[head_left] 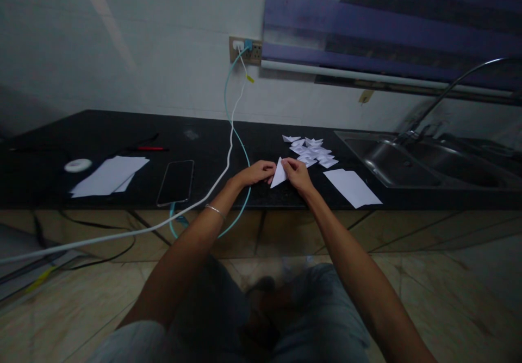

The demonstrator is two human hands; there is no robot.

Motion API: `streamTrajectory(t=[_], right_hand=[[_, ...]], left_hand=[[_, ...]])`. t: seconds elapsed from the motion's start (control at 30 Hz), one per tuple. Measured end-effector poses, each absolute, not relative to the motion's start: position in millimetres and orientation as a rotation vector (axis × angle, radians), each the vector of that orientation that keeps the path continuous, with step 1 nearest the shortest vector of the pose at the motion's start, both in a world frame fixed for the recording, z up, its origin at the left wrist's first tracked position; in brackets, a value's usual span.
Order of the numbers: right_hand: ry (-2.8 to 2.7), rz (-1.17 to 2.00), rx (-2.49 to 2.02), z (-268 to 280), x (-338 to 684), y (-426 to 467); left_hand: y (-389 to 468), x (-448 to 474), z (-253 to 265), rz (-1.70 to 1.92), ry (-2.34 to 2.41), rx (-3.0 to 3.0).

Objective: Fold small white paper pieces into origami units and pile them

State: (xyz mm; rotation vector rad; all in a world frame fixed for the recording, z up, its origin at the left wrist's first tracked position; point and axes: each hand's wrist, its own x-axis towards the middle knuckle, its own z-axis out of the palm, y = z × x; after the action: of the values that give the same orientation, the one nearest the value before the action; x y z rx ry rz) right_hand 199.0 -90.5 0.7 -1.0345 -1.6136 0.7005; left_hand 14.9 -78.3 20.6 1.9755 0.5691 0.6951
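Note:
Between my hands is a white folded paper [279, 174], triangular in outline, held just above the dark counter. My right hand [297, 174] pinches its upper right side with thumb and fingers. My left hand [261, 172] is at its left edge, fingers curled together against the paper; the exact grip of the fingertips is partly hidden. Just beyond my right hand lie several small folded paper boats [313, 151] in a cluster. A stack of white paper sheets [353, 188] rests to the right of my right hand.
On the left of the counter [212, 140] are more white sheets [110, 177], a white tape roll [78, 165], a red pen [151, 148] and a phone [176, 182]. A white cable [229, 156] and a teal cable [243, 148] hang from the wall outlet [245, 50]. A sink [391, 161] is at right.

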Motion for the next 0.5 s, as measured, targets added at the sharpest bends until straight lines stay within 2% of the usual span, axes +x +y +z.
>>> streamTrajectory(t=[0.5], right_hand=[[-1.606,0.67,-0.951,8.5,196.8,-96.5]], left_hand=[[-83.7,21.7,21.6,0.807,0.681,2.108]])
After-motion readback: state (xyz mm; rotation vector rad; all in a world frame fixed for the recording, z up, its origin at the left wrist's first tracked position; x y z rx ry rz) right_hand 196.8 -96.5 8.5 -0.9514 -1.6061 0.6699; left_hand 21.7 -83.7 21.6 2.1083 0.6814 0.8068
